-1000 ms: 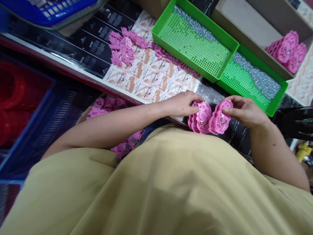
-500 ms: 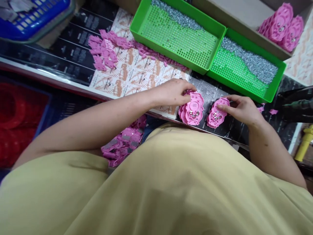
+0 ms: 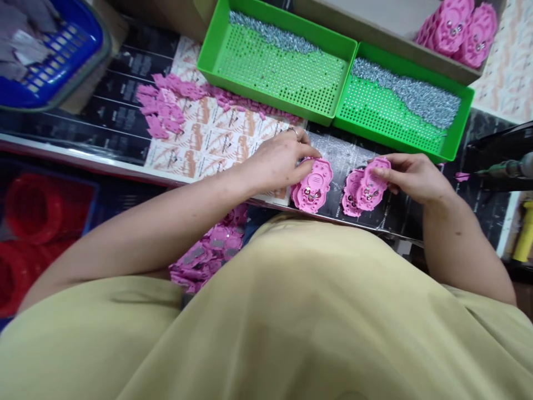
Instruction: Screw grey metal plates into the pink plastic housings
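Observation:
My left hand (image 3: 278, 160) rests with curled fingers on a small stack of pink plastic plates (image 3: 313, 186) lying at the near edge of the table. My right hand (image 3: 412, 176) pinches the top pink plate (image 3: 368, 186) of a second small stack, tilted up off the table, just to the right. Small metal studs show on the faces of the plates.
Two green perforated trays (image 3: 275, 58) (image 3: 400, 108) with heaps of small silver screws sit behind the hands. Loose pink parts (image 3: 166, 105) lie at the left, more pink plates in a cardboard box (image 3: 456, 28) at the back right, others on my lap (image 3: 204, 255). A blue basket (image 3: 50, 50) is far left, a power tool (image 3: 499, 166) at the right.
The two stacks, held together near my body a second ago, now lie apart on the table edge. My right hand has tipped its top plate up.

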Available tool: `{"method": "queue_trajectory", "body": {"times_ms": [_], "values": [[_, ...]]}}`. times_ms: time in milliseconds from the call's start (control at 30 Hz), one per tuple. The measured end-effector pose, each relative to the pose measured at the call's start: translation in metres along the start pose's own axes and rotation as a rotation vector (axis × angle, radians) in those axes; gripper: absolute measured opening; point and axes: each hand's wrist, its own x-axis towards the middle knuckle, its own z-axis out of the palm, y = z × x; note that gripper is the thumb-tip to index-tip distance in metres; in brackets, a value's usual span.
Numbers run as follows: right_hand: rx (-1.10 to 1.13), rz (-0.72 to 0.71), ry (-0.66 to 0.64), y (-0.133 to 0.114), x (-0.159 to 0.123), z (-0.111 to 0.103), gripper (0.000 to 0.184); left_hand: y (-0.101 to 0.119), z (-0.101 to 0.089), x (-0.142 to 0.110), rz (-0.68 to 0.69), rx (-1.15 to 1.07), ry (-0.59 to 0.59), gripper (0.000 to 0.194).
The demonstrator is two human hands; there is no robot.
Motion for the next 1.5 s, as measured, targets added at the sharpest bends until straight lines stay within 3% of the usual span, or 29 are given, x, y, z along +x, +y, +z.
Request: {"method": "queue_trajectory", "body": {"times_ms": [133,233,333,433,567,667,733,800,900,1000,1133,1267,1367,1500], "values": [[-0.006,0.052,0.000,-0.003,-0.012,-0.013,0.067,-0.001,0.000,0.001,0.010,-0.025,0.000,0.038],[-0.129,0.068,0.025,0.004,-0.019,-0.017,0.076,-0.001,0.000,0.002,0.030,-0.076,-0.011,0.037],[-0.270,0.028,0.079,0.014,-0.022,-0.014,0.068,0.000,-0.004,0.002,0.000,-0.164,-0.015,0.034],[-0.422,-0.081,0.143,0.023,-0.022,-0.010,0.053,-0.003,-0.015,-0.003,-0.084,-0.245,-0.011,0.035],[-0.652,-0.200,0.198,0.026,-0.026,-0.013,0.048,-0.021,-0.035,-0.018,-0.224,-0.277,-0.020,0.037],[-0.782,-0.300,0.266,0.016,-0.031,-0.016,0.045,-0.042,-0.042,-0.032,-0.329,-0.223,-0.022,0.038],[-0.859,-0.467,0.302,0.003,-0.030,-0.013,0.039,-0.054,-0.040,-0.038,-0.376,-0.165,-0.032,0.038],[-0.928,-0.729,0.247,-0.014,-0.025,-0.002,0.029,-0.062,-0.035,-0.039,-0.391,-0.105,-0.043,0.039],[-1.008,-1.088,-0.027,-0.041,-0.010,0.024,0.030,-0.065,-0.029,-0.035,-0.371,-0.043,-0.042,0.042],[-1.107,-1.211,-0.267,-0.061,0.007,0.054,0.046,-0.063,-0.027,-0.035,-0.334,-0.007,-0.046,0.045],[-1.216,-1.287,-0.435,-0.075,0.024,0.077,0.043,-0.057,-0.023,-0.046,-0.299,0.056,0.084,0.045],[-1.234,-1.327,-0.497,-0.084,0.026,0.074,0.039,-0.046,-0.015,-0.061,-0.272,0.065,0.198,0.041],[-1.181,-1.280,-0.378,-0.092,0.018,0.054,0.038,-0.033,-0.009,-0.065,-0.234,0.093,0.193,0.038],[-1.199,-0.999,-0.016,-0.092,0.000,0.021,0.046,-0.011,-0.001,-0.059,-0.170,0.166,0.123,0.037]]}}
